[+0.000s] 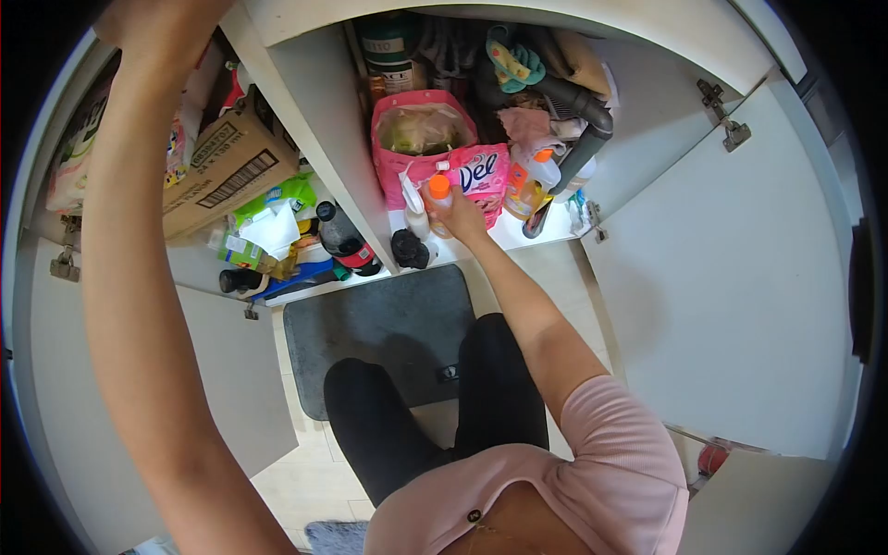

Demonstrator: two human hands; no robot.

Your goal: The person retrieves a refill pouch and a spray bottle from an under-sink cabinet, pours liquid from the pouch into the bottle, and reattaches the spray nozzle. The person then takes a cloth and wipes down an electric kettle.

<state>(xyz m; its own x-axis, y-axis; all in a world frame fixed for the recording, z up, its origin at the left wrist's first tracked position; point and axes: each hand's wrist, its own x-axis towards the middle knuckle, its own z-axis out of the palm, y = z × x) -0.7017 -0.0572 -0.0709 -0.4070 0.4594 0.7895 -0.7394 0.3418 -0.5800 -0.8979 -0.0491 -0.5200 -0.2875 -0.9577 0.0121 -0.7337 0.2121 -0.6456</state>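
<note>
Inside the right cabinet section, my right hand (460, 216) is closed round a small bottle with an orange cap (439, 188). A white spray bottle (413, 211) stands just left of it. Behind are a pink bag (388, 166) with something greenish in it and a pink packet lettered "Vel" (483, 176). A black bundled item (409, 250) lies at the shelf's front edge, near my right hand. My left arm reaches up past the left section, and my left hand (162, 23) is at the top edge of the view, its fingers out of sight.
A dark drain pipe (585, 143) bends down at the right, beside another orange-capped bottle (544, 171). The left section holds a cardboard box (231, 166) and a dark soda bottle (344, 239). The right door (721, 268) and left door (157, 361) stand open. A dark mat (370, 314) lies on the floor.
</note>
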